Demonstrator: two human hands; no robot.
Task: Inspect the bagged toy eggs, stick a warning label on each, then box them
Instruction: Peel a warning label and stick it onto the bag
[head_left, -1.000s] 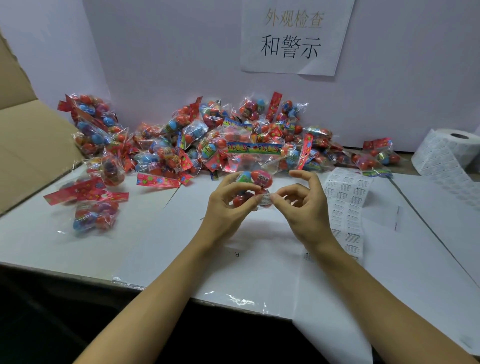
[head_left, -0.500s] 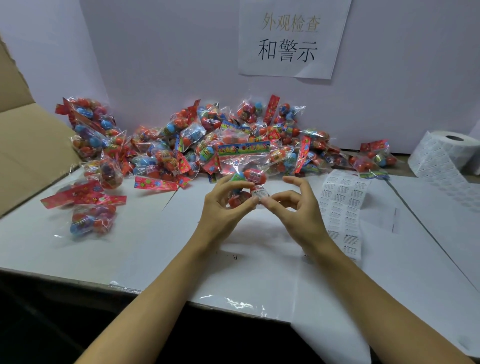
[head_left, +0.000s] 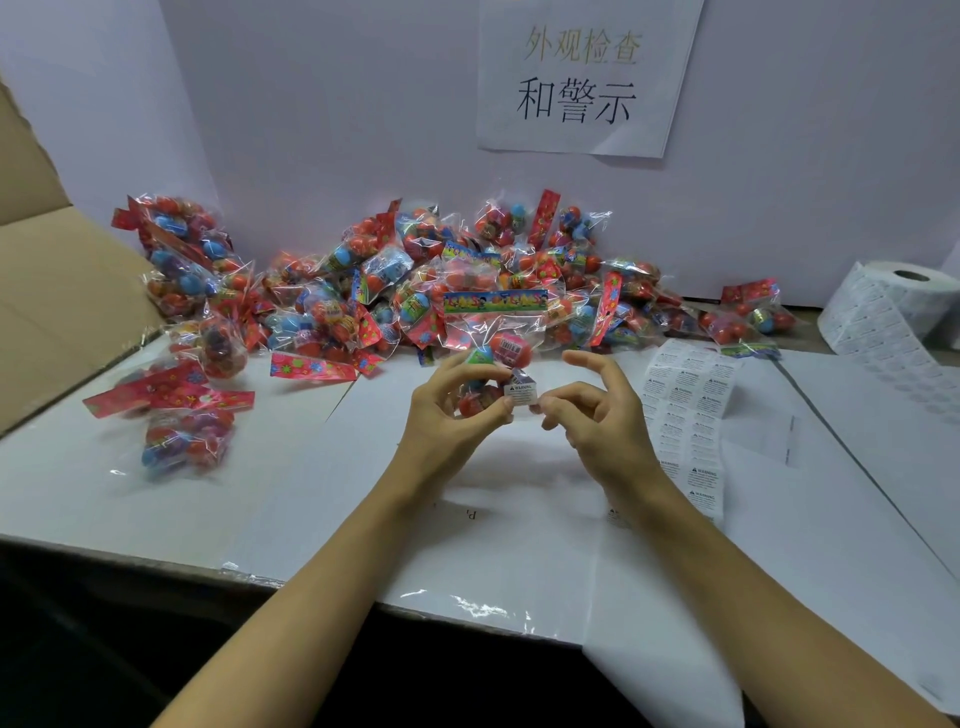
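Left hand (head_left: 447, 415) gripping bag (head_left: 491, 358), right hand (head_left: 597, 415) pinching label (head_left: 520, 393) against it: best pressed flat over taut film, rubbed edge to edge, no creases

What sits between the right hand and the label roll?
Head view: the flat label sheet lies between the right hand and the label roll, then bare white table.
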